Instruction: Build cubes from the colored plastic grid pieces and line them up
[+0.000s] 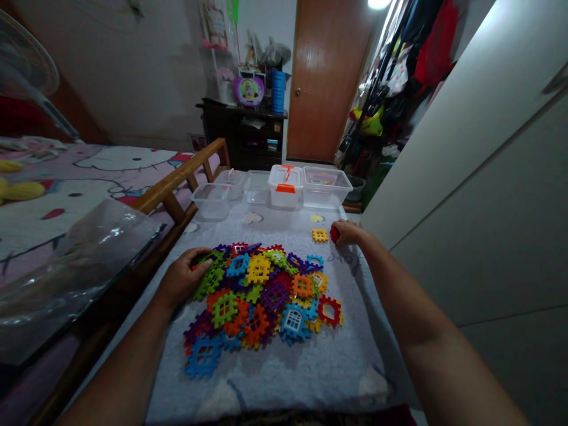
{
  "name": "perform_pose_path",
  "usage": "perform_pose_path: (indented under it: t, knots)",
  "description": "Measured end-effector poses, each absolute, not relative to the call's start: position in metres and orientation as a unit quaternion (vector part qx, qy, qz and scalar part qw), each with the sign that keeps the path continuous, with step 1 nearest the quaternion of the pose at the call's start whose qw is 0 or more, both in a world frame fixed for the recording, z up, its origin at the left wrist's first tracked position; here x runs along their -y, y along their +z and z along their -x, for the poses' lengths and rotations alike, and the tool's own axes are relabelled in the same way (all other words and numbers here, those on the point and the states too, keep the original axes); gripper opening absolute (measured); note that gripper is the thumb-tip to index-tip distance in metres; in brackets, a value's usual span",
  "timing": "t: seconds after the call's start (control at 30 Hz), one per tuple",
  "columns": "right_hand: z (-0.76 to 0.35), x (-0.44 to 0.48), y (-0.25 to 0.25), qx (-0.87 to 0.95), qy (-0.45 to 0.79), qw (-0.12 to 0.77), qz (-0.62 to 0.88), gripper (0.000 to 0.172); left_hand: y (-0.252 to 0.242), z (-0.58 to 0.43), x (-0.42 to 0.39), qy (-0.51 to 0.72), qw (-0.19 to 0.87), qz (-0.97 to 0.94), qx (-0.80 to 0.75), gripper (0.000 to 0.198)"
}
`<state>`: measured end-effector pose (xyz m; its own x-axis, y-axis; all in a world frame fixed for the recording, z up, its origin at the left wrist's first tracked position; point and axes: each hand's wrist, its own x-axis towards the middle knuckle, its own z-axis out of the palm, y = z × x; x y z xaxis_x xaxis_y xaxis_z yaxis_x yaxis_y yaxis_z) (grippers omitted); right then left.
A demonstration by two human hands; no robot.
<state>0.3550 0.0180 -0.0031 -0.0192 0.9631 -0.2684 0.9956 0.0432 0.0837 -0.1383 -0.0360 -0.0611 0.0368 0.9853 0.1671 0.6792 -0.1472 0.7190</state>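
Across both lower corners, bare forearms [426,331] over a pale blue cloth [266,384]. At centre, a loose heap of coloured plastic pieces [258,269]; at its left edge, a left hand [181,277] with fingers curled over green pieces [209,284], unable to tell whether gripping or merely touching. Right of centre, a right hand [347,232] closed on a red piece [334,235], just beside a yellow piece [319,235]. Judging by layout, probably early: mostly heaped, with only those two out of the pile. Beyond, at upper centre, clear boxes [210,204], including a lidded box [286,200] with an orange latch [285,188]; contents hard to make out.
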Motion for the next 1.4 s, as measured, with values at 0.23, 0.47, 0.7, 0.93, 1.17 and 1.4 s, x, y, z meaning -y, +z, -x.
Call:
perform_pose_path:
  t: [0.23,0.47,0.7,0.93,1.17,1.4]
  knots:
    - [-0.355,-0.019,0.0,-0.706,-0.064,0.144,-0.69,0.054,-0.06,0.137,0.037,0.33,0.234,-0.679,-0.612,0.049]
    - [-0.344,-0.019,0.013,-0.711,-0.057,0.141,-0.686,0.085,-0.064,0.14,0.036,0.328,0.242,-0.685,-0.605,0.05]
    - [-0.306,-0.027,0.006,-0.764,-0.037,0.13,-0.631,0.062,-0.063,0.139,0.036,0.335,0.237,-0.682,-0.605,0.049]
    - [-0.299,-0.027,-0.001,-0.761,-0.043,0.122,-0.635,0.043,-0.061,0.137,0.037,0.344,0.232,-0.683,-0.601,0.047]
    - [-0.295,-0.006,0.019,-0.761,-0.036,0.072,-0.643,0.062,-0.06,0.137,0.037,0.338,0.232,-0.68,-0.607,0.049]
    - [-0.294,0.069,0.017,-0.812,-0.201,-0.072,-0.543,0.044,-0.058,0.135,0.036,0.334,0.234,-0.682,-0.607,0.051]
